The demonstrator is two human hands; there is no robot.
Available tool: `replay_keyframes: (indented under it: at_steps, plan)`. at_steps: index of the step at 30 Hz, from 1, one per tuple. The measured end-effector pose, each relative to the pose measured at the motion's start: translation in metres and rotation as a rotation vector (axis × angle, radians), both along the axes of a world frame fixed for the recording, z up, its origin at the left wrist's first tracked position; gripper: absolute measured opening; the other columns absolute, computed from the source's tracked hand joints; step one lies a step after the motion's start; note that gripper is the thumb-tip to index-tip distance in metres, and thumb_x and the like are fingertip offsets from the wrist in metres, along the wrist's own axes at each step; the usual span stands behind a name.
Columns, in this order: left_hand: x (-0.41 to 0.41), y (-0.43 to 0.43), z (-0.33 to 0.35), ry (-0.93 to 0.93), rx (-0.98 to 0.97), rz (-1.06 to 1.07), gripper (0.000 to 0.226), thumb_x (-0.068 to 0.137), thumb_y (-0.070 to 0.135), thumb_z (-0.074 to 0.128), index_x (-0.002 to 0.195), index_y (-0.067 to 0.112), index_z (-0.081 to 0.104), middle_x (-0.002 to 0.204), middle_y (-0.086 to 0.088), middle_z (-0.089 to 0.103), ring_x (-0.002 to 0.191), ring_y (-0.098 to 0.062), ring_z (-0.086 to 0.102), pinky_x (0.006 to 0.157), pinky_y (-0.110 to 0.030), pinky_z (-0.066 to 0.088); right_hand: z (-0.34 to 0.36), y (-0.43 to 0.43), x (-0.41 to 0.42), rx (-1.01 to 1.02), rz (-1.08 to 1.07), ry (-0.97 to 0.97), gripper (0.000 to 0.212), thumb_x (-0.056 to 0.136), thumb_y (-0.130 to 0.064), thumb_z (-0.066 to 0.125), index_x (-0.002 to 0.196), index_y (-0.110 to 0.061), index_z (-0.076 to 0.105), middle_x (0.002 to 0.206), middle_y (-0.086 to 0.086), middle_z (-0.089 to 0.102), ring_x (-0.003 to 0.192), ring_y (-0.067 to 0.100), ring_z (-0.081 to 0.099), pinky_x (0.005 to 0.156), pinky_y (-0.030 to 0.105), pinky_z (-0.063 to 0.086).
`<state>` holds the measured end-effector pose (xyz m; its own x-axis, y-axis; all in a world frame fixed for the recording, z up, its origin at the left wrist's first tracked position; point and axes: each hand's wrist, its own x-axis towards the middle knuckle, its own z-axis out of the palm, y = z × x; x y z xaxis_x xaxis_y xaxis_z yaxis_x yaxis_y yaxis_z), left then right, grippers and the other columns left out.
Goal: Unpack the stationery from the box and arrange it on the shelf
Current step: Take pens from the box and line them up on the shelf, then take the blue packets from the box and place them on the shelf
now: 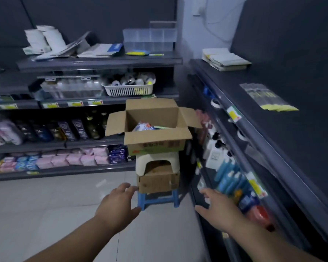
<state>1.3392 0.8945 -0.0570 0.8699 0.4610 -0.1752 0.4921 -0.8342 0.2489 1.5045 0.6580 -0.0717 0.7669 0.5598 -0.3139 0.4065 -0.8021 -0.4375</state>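
The stationery (147,127) is being kept inside the open cardboard box (155,143) atop the stacked stools (156,159), while the left hand (119,203) and right hand (218,210) are being held out empty, fingers spread, so packets are probably best being lifted straight up without the stack being nudged.

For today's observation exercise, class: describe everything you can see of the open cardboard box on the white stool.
The cardboard box is brown, its four flaps folded open. It stands upright on a white stool, by the shelves. Coloured print marks its front. Packets lie inside. The left hand and right hand do not touch it.
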Motion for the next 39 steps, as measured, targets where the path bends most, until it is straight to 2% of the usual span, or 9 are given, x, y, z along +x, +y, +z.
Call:
replay_keyframes:
  at_steps: [4, 7, 9, 16, 20, 25, 30, 33, 39]
  plan:
    - [0.07, 0.024, 0.005, -0.004, -0.025, 0.071, 0.062, 0.088, 0.048, 0.057, 0.143, 0.032, 0.034, 0.147, 0.009, 0.035, 0.126, -0.011, 0.044, 0.101, -0.026, 0.042, 0.006, 0.03, 0.083, -0.009, 0.037, 0.021, 0.055, 0.09, -0.047, 0.057, 0.139, -0.029, 0.041, 0.136, -0.004, 0.047, 0.119, 0.013, 0.049, 0.094, 0.023, 0.042]
    - [0.114, 0.045, 0.007, -0.028, -0.041, 0.103, 0.061, 0.088, 0.048, 0.055, 0.143, 0.03, 0.035, 0.148, 0.009, 0.035, 0.127, -0.012, 0.044, 0.1, -0.026, 0.042, 0.013, 0.062, 0.132, 0.023, 0.049, 0.032, 0.055, 0.088, -0.048, 0.058, 0.137, -0.03, 0.042, 0.135, -0.006, 0.048, 0.118, 0.011, 0.05, 0.097, 0.029, 0.045]
    - [0.137, 0.063, 0.008, -0.039, -0.06, 0.125, 0.061, 0.088, 0.049, 0.055, 0.143, 0.031, 0.035, 0.147, 0.011, 0.034, 0.128, -0.011, 0.043, 0.1, -0.026, 0.042, 0.017, 0.089, 0.159, 0.061, 0.042, 0.039, 0.053, 0.088, -0.046, 0.061, 0.135, -0.029, 0.044, 0.13, -0.006, 0.052, 0.112, 0.01, 0.052, 0.095, 0.029, 0.046]
    - [0.222, 0.171, 0.002, -0.108, -0.099, 0.142, 0.055, 0.086, 0.041, 0.06, 0.136, 0.028, 0.044, 0.14, 0.008, 0.041, 0.121, -0.013, 0.048, 0.094, -0.025, 0.042, 0.02, 0.203, 0.243, 0.155, -0.004, 0.017, 0.047, 0.084, -0.036, 0.067, 0.128, -0.026, 0.053, 0.125, -0.007, 0.057, 0.11, 0.011, 0.057, 0.094, 0.026, 0.045]
    - [0.269, 0.238, -0.014, -0.08, -0.117, 0.109, 0.058, 0.085, 0.043, 0.061, 0.137, 0.023, 0.045, 0.139, 0.004, 0.043, 0.119, -0.016, 0.05, 0.096, -0.029, 0.044, 0.004, 0.261, 0.28, 0.127, -0.044, 0.057, 0.049, 0.084, -0.038, 0.066, 0.13, -0.029, 0.053, 0.124, -0.007, 0.061, 0.108, 0.011, 0.058, 0.088, 0.025, 0.046]
    - [0.314, 0.287, -0.043, -0.006, -0.173, 0.059, 0.06, 0.086, 0.039, 0.06, 0.14, 0.022, 0.042, 0.14, 0.004, 0.04, 0.122, -0.015, 0.046, 0.099, -0.028, 0.042, -0.02, 0.305, 0.31, 0.045, -0.027, 0.083, 0.047, 0.086, -0.034, 0.068, 0.129, -0.029, 0.052, 0.125, -0.005, 0.058, 0.108, 0.012, 0.057, 0.081, 0.019, 0.037]
    - [0.344, 0.291, -0.08, 0.065, -0.221, 0.034, 0.062, 0.086, 0.039, 0.062, 0.141, 0.022, 0.041, 0.145, 0.002, 0.037, 0.128, -0.018, 0.043, 0.104, -0.027, 0.036, -0.05, 0.323, 0.338, -0.068, 0.057, 0.026, 0.049, 0.077, -0.04, 0.071, 0.123, -0.034, 0.058, 0.123, -0.008, 0.059, 0.108, 0.01, 0.055, 0.091, 0.02, 0.043]
    - [0.358, 0.286, -0.098, 0.076, -0.261, 0.029, 0.06, 0.086, 0.039, 0.061, 0.14, 0.022, 0.042, 0.144, 0.002, 0.039, 0.129, -0.017, 0.042, 0.106, -0.027, 0.036, -0.062, 0.335, 0.353, -0.165, 0.154, 0.103, 0.05, 0.086, -0.028, 0.064, 0.134, -0.031, 0.05, 0.136, -0.008, 0.051, 0.121, 0.012, 0.048, 0.095, 0.019, 0.037]
    - [0.402, 0.259, -0.125, 0.087, -0.313, -0.074, 0.054, 0.09, 0.032, 0.056, 0.141, 0.022, 0.042, 0.148, 0.002, 0.039, 0.134, -0.015, 0.038, 0.107, -0.021, 0.028, -0.096, 0.344, 0.377, -0.292, 0.271, 0.228, 0.056, 0.094, -0.015, 0.05, 0.147, -0.017, 0.032, 0.151, 0.006, 0.034, 0.138, 0.02, 0.033, 0.11, 0.022, 0.023]
